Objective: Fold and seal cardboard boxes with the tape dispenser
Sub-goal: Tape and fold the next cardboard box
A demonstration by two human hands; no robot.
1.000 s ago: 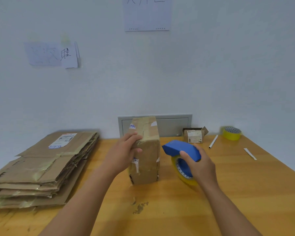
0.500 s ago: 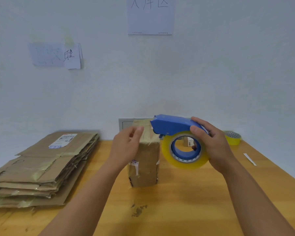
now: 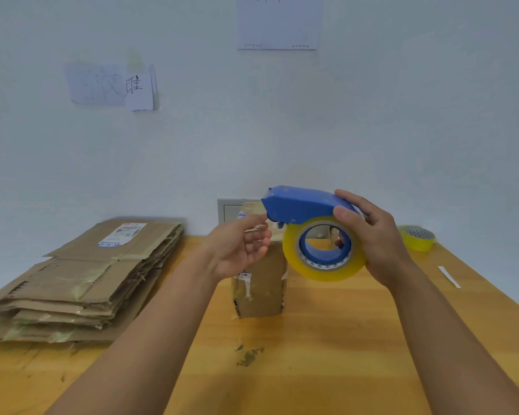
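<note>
**Tape end being drawn out over the standing box**

The cardboard box (image 3: 259, 283) stands upright on the bench (image 3: 327, 339), and everything else is placed from it. Just above and to the right of its top, the right hand (image 3: 372, 238) holds the tape dispenser (image 3: 309, 229) in the air, fingers (image 3: 346, 212) clamped over the blue housing and through the core of the yellowish roll. The dispenser's nose points left, over the box top. The left hand (image 3: 240, 250) hovers at the box's upper left edge, palm turned up, fingers loosely curled toward the nose; whether they already pinch the clear tape end cannot be told, since the tape is too faint to see.

To the left of the box lies a stack of flattened cardboard (image 3: 84, 280). Well to its right, near the wall, sits a spare tape roll (image 3: 418, 238).

The step in hand looks like freeing the tape end before sealing. The box top appears folded shut, with old tape on its sides. The next move probably calls for pressing the tape end onto the far edge of the top, steadying the box with the left hand, then drawing the dispenser along the seam toward the person.
</note>
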